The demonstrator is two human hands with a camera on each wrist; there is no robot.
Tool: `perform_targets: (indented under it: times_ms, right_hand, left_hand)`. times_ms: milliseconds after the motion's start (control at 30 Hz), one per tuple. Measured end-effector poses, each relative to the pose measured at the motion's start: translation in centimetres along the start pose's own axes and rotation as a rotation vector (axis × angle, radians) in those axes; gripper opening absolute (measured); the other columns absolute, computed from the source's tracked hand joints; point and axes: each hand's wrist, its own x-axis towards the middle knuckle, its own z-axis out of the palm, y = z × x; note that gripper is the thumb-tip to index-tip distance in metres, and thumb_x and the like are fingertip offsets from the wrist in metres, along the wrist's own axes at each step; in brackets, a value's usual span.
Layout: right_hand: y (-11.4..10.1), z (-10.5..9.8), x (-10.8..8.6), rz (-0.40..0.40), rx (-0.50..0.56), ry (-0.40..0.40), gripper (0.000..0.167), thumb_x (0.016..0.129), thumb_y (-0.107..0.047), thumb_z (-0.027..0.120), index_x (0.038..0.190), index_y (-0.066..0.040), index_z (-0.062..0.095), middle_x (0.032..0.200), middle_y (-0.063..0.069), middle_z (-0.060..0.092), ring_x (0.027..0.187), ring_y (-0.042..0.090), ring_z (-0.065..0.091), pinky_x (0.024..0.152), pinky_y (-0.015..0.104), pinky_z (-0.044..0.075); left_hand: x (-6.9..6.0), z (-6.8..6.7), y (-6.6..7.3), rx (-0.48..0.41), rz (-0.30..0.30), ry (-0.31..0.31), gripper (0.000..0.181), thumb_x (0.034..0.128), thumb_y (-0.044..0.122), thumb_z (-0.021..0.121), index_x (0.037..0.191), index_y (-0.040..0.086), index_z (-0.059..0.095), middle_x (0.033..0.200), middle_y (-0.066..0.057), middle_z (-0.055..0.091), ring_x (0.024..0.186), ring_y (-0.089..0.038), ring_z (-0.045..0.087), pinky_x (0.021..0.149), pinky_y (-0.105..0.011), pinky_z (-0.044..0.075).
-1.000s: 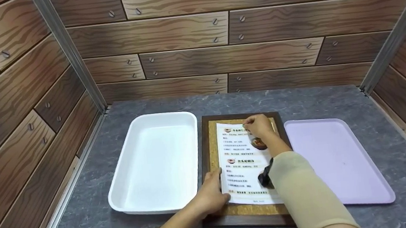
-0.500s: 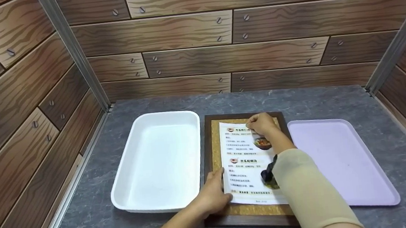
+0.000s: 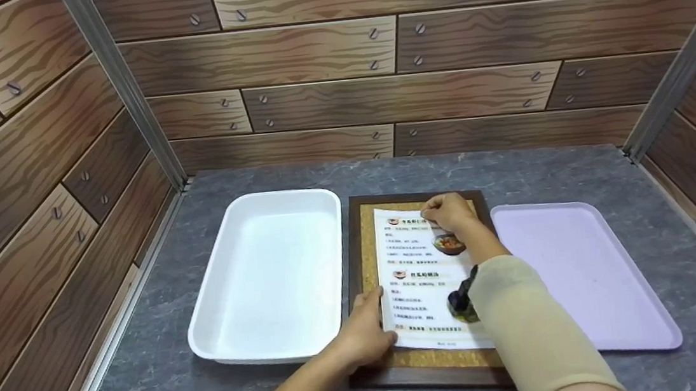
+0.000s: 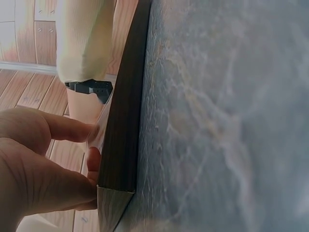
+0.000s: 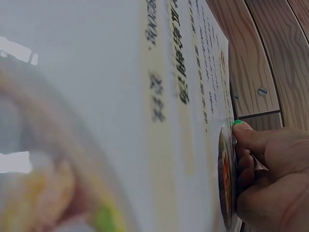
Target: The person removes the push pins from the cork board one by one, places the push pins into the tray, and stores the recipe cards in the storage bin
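A white printed sheet [image 3: 419,303] with text and soup pictures lies on a cork board [image 3: 367,245] in a dark wooden frame. At its upper part my right hand [image 3: 450,212] pinches a small green pushpin [image 5: 238,122] against the paper; only the pin's green head shows in the right wrist view. My left hand [image 3: 364,334] rests at the lower left of the board, its thumb and fingers fairly straight and touching the sheet's left edge. In the left wrist view these fingers sit just over the frame [image 4: 120,135].
Left of the board stands a deep white tray [image 3: 273,349]. To its right lies a flat lilac tray [image 3: 575,263]. Both rest on a grey marbled table [image 3: 149,381], enclosed by wood-patterned walls [image 3: 283,55].
The head view has shifted slightly. Both hands keep their places on the sheet, with nothing else visibly moved.
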Motion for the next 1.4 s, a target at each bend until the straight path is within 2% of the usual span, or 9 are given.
perform_targets:
  times_ms: [133,333,467,633,800,900,1000,1233,1400]
  right_hand:
    - [0.1,-0.4,-0.3,0.016,0.035,-0.006,0.022,0.106,-0.019,0.07,0.119,-0.004,0.079,0.108,0.004,0.073,0.092,0.014,0.06,0.079,0.026,0.05]
    - [0.3,-1.0,-0.5,0.06,0.102,0.006,0.022,0.105,-0.02,0.07,0.119,-0.005,0.078,0.108,0.0,0.074,0.095,0.014,0.057,0.081,0.024,0.047]
    - [0.7,-1.2,-0.4,0.077,0.217,0.001,0.023,0.108,-0.018,0.067,0.124,-0.003,0.075,0.1,-0.005,0.07,0.092,0.013,0.057,0.079,0.025,0.048]
    - [1.2,-1.3,-0.6,0.068,0.366,0.034,0.03,0.108,-0.019,0.067,0.131,-0.001,0.07,0.095,-0.005,0.067,0.09,0.015,0.058,0.073,0.025,0.047]
    - [1.2,-1.8,-1.6,0.063,0.481,0.043,0.037,0.108,-0.025,0.069,0.137,-0.001,0.067,0.099,-0.006,0.067,0.095,0.017,0.06,0.078,0.029,0.051]
    - [1.0,-2.5,-2.5,0.042,0.525,0.034,0.033,0.107,-0.022,0.069,0.133,0.0,0.068,0.101,-0.007,0.07,0.1,0.015,0.063,0.089,0.031,0.054]
    - [0.8,-3.2,-3.5,0.031,0.574,0.017,0.023,0.107,-0.017,0.069,0.124,-0.002,0.07,0.098,-0.007,0.071,0.098,0.013,0.063,0.092,0.03,0.053]
    - [0.7,-4.6,-5.2,-0.047,0.658,0.013,0.008,0.106,-0.01,0.068,0.11,-0.006,0.074,0.088,-0.007,0.07,0.081,0.009,0.06,0.074,0.022,0.053]
    - [1.3,-5.6,-6.3,-0.097,0.688,0.039,0.005,0.105,-0.005,0.068,0.104,-0.006,0.073,0.081,-0.01,0.069,0.072,0.006,0.056,0.066,0.019,0.048]
  left_hand:
    - [0.0,0.1,0.1,-0.01,0.004,-0.003,0.098,0.0754,-0.016,0.068,0.166,-0.006,0.032,0.157,-0.03,0.044,0.127,-0.036,0.059,0.115,-0.051,0.051]
    - [0.0,0.2,0.0,-0.016,0.007,-0.013,0.094,0.0764,-0.013,0.069,0.165,-0.004,0.037,0.157,-0.026,0.045,0.121,-0.031,0.059,0.108,-0.047,0.053]
    - [0.0,0.1,0.2,-0.03,0.01,-0.015,0.089,0.079,-0.013,0.07,0.163,-0.001,0.041,0.152,-0.023,0.047,0.106,-0.025,0.06,0.091,-0.036,0.055]
    - [-0.2,0.0,0.6,-0.077,0.024,-0.023,0.088,0.0808,-0.016,0.068,0.164,0.001,0.042,0.151,-0.022,0.047,0.1,-0.021,0.062,0.075,-0.028,0.056]
    - [-0.7,-0.6,1.2,-0.133,0.048,-0.047,0.09,0.0804,-0.019,0.067,0.164,0.0,0.041,0.152,-0.022,0.045,0.104,-0.021,0.069,0.073,-0.03,0.062]
    - [-0.9,-1.2,1.6,-0.143,0.075,-0.057,0.09,0.08,-0.018,0.068,0.164,0.0,0.041,0.157,-0.023,0.043,0.101,-0.022,0.07,0.074,-0.029,0.062]
    - [-1.1,-2.1,1.9,-0.166,0.089,-0.075,0.09,0.0799,-0.018,0.068,0.164,-0.001,0.041,0.162,-0.023,0.039,0.096,-0.02,0.07,0.071,-0.028,0.061]
    - [-1.4,-5.0,1.9,-0.209,0.097,-0.097,0.084,0.0848,-0.017,0.072,0.162,0.001,0.045,0.165,-0.017,0.04,0.101,-0.019,0.073,0.077,-0.027,0.065]
    - [-1.6,-7.3,0.9,-0.16,0.116,-0.071,0.078,0.0876,-0.011,0.074,0.16,0.006,0.052,0.161,-0.015,0.049,0.107,-0.02,0.072,0.083,-0.028,0.065]
